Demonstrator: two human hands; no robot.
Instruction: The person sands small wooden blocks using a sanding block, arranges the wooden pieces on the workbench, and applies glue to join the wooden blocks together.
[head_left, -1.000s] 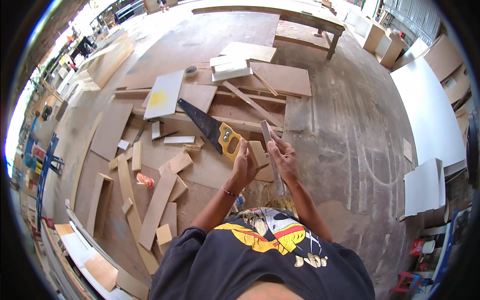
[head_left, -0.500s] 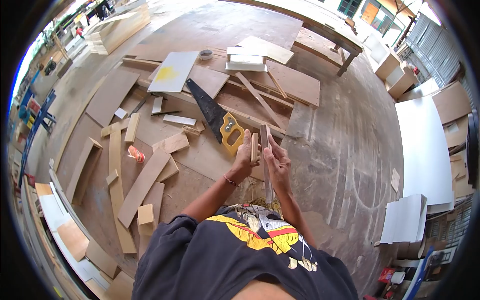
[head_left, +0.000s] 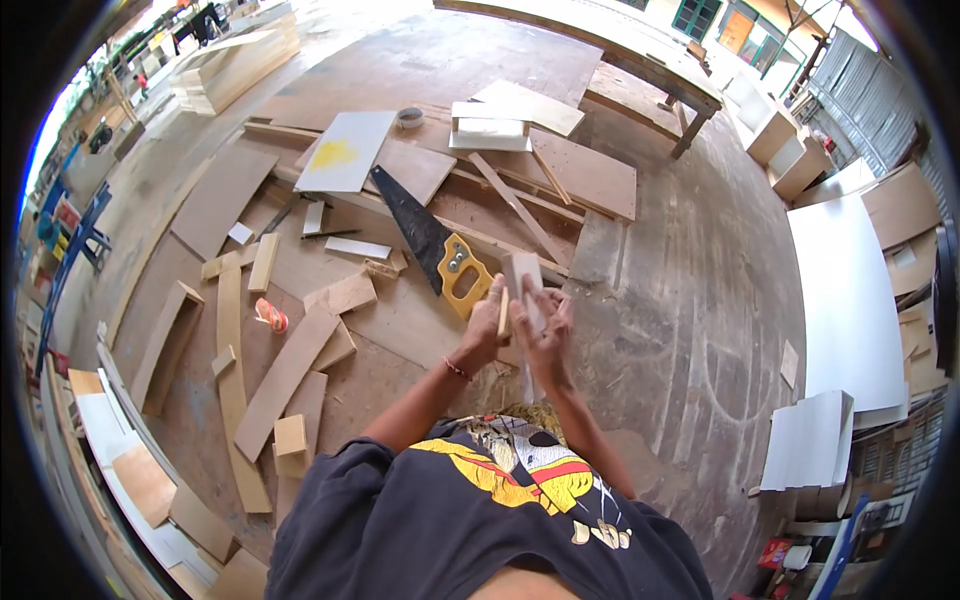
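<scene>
Wood block is in the left hand, seen nearly edge-on. It stands roughly upright along the inner side of that hand, thumb near its top end; fingers are closed on it, though I can't see the far-side grip.

Wood strip is just right of the block, in the right hand. Its upper end projects past the fingertips, broad face toward me; fingers are bent around its middle, outer ones half curled. This hand is blurred on my feed, so exact contact points are unclear. Can't tell if strip and block touch.

Handsaw lies just beyond the left hand, yellow handle end nearest the thumb, dark blade pointing up-left. I can't confirm contact between thumb and handle.

Further out on my view: white panel with a yellow stain past the blade tip, small white box-shaped piece to its right. Left of the arms: scattered offcuts, a long plank, an orange-red wrapper and an open wooden channel.

Workbench at far upper right, large white sheet along the right side.
</scene>
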